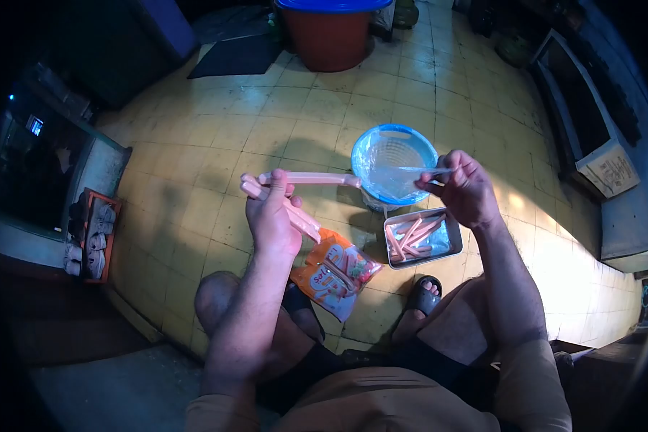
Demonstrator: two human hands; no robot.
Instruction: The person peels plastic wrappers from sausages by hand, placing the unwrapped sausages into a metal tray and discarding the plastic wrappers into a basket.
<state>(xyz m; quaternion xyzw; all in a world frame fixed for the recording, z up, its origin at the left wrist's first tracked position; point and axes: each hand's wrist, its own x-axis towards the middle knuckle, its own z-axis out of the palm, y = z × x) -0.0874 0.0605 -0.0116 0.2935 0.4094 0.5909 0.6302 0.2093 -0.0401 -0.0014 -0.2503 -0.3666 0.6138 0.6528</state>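
Observation:
My left hand (272, 212) is closed around several pink sausages (309, 178); one points right toward the basket, another slants down toward the packet. My right hand (462, 189) pinches the end of a thin, pale, see-through strip (414, 169), which looks like plastic casing and stretches left above the basket. Beneath it stands a blue-rimmed basket (362, 189) lined with clear plastic. A metal tray (459, 241) just below my right hand holds several sausages (414, 237). Between my feet and left of the tray lies an orange and white sausage packet (336, 277).
My sandalled foot (426, 297) is close to the tray's near edge. Farther off on the yellow tiled floor (324, 108) stand a red-brown tub (327, 43) with a blue lid and a dark mat (237, 56). A shoe rack (97, 236) is at the left, a cabinet (590, 122) at the right.

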